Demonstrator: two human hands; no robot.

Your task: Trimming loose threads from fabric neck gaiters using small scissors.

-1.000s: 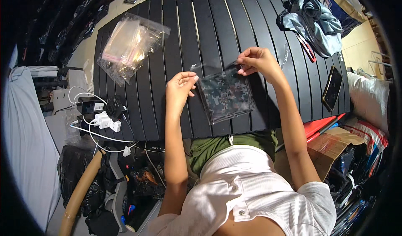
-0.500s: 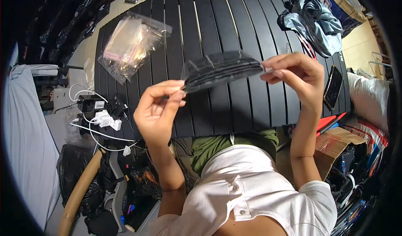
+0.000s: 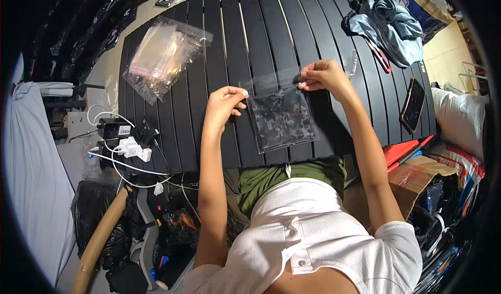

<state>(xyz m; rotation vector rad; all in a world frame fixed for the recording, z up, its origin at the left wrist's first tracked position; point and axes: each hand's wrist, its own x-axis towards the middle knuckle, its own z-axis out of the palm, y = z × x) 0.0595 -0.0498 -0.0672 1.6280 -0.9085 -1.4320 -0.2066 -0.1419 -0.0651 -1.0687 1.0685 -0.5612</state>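
A clear plastic bag with a folded dark camouflage cloth inside hangs or lies over the near middle of the black slatted table. My left hand pinches the bag's upper left corner. At its upper right corner, my right hand grips the edge between thumb and fingers. The bag's top strip is see-through, and the pixel pattern faces up. I cannot tell whether the lower end touches the slats.
A clear packet of plastic sleeves lies at the table's far left. White chargers and cables crowd the left edge. On the right are scissors, a grey-blue garment and a phone. An open cardboard box stands below.
The bag has turned from edge-on to flat side up, and its body now extends toward me. Both hands have moved inward, closer together.
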